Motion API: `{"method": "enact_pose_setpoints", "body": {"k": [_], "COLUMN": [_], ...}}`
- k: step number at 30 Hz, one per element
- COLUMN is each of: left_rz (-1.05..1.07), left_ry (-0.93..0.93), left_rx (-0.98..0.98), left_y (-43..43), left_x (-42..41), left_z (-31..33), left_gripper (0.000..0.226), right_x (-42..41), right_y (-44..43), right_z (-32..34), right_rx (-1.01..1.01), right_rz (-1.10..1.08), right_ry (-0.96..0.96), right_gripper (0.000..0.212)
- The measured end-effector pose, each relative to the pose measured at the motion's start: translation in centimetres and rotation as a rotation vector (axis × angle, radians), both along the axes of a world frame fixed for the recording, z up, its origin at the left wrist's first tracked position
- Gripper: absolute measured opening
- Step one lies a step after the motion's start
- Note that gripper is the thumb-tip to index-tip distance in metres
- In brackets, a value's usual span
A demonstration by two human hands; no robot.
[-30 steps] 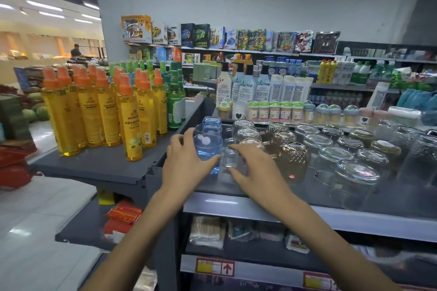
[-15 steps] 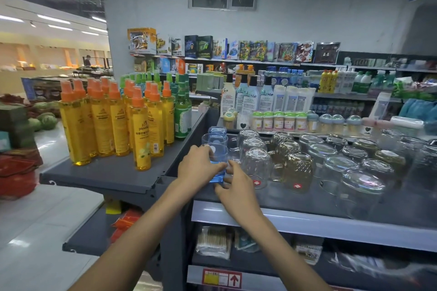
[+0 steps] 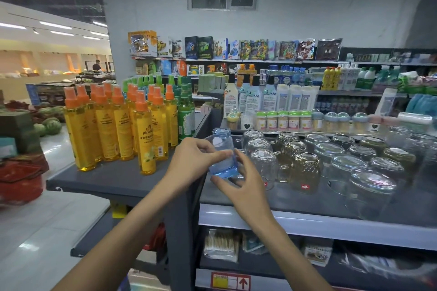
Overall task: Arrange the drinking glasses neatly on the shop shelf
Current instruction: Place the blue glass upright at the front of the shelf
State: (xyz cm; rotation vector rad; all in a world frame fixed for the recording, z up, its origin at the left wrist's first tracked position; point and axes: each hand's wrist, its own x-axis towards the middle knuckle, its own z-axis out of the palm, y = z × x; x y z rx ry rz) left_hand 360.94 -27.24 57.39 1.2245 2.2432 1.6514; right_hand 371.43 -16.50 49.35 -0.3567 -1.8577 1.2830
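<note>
A blue drinking glass [image 3: 223, 160] stands at the left end of the dark shelf [image 3: 295, 198], in front of more blue glasses [image 3: 221, 133] stacked behind it. My left hand [image 3: 191, 163] grips its left side with thumb and fingers. My right hand [image 3: 238, 179] curls round its lower right side and base. To the right stand rows of upturned clear glasses [image 3: 263, 163] and amber patterned glasses [image 3: 305, 172], and larger clear glasses [image 3: 371, 186] further right.
Yellow spray bottles with orange caps [image 3: 144, 134] and green bottles [image 3: 185, 116] crowd the neighbouring shelf on the left. Small jars [image 3: 287, 120] and lotion bottles [image 3: 250, 99] line the back. A lower shelf holds packets [image 3: 221, 245]. An aisle floor lies at the left.
Both hands have closed in on the front blue glass. The right hand left the clear glass beside it and now holds the blue one's base. The camera view moved closer.
</note>
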Motion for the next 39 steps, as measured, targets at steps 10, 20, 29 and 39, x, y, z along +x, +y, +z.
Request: {"method": "enact_pose_setpoints", "body": {"k": [10,20,29,39], "left_rz": [-0.286,0.235,0.314,0.294], "left_ry": [-0.647,-0.097,-0.069,-0.182], "left_rx": [0.060,-0.387,-0.360,-0.275], "left_y": [1.3,9.2,11.4,10.2], "left_x": [-0.7,-6.8,-7.4,-7.9], "left_z": [2.2,-2.2,-5.1,-4.7], "left_gripper": [0.052,0.129,0.087,0.083], "right_x": [2.6,2.1,2.3,2.3], "right_y": [0.9,4.1,4.7,4.6], "right_z": [0.8,-0.3,-1.9,-2.2], "right_rx": [-0.196,0.043,0.322,0.252], "right_rz": [-0.119,-0.379,-0.502,-0.556], "right_ry": [0.316,0.391,0.305,0.298], "right_gripper": [0.075,0.092,0.091,0.094]}}
